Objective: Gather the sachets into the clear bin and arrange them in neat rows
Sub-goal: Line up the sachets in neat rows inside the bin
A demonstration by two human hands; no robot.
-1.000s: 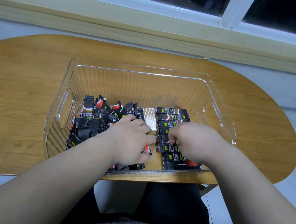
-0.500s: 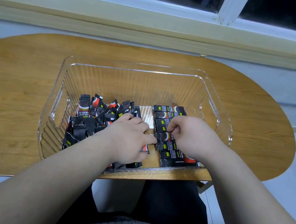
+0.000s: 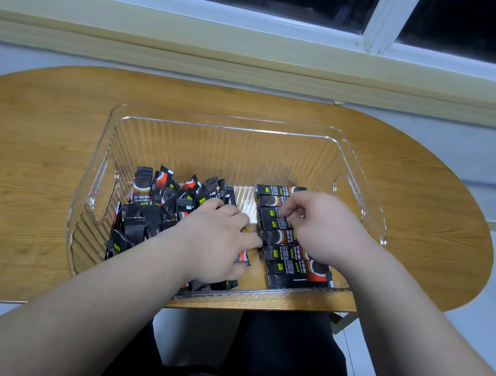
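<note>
The clear ribbed bin [image 3: 227, 122] stands on the wooden table. A loose heap of black-and-red sachets [image 3: 154, 203] fills its left half. A neat row of sachets [image 3: 290, 265] lies flat along its right side. My left hand [image 3: 216, 238] rests on the heap, and a red-and-black sachet [image 3: 243, 257] sticks out between its thumb and forefinger. My right hand [image 3: 321, 227] hovers over the middle of the row, its curled fingertips pinching a sachet [image 3: 274, 219] there. Both hands hide the sachets beneath them.
The oval wooden table [image 3: 33, 172] has bare wood left, right and behind the bin. A window sill [image 3: 259, 60] and dark window lie beyond it. The bin's near wall reaches the table's front edge, above my lap.
My right hand has moved away from my left hand's fingertips and farther up the neat row. My left hand has stayed on the heap.
</note>
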